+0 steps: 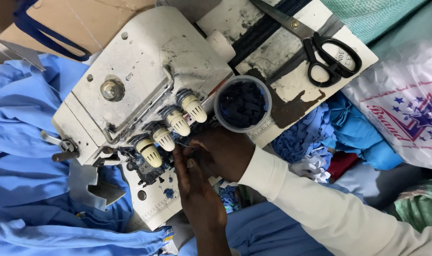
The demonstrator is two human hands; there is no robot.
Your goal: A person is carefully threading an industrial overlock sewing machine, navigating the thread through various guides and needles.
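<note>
My overlock sewing machine (145, 71) — worn white, scuffed — lies angled toward ten o'clock, its four cream tension dials (171, 128) in a slanting row.

The left hand (197, 189) comes up from the bottom edge on a bare forearm, palm turned inward, its fingers stretched straight toward the white overlock sewing machine (145, 76) and ending just below that machine's row of cream knobs. The right hand (220, 151) reaches in from the lower right on an arm in a long cream sleeve, bent at the wrist, its fingers curled and pinched together right beside the left fingertips. The two hands touch, the right lying across the left; whether they grip anything cannot be told.
</note>
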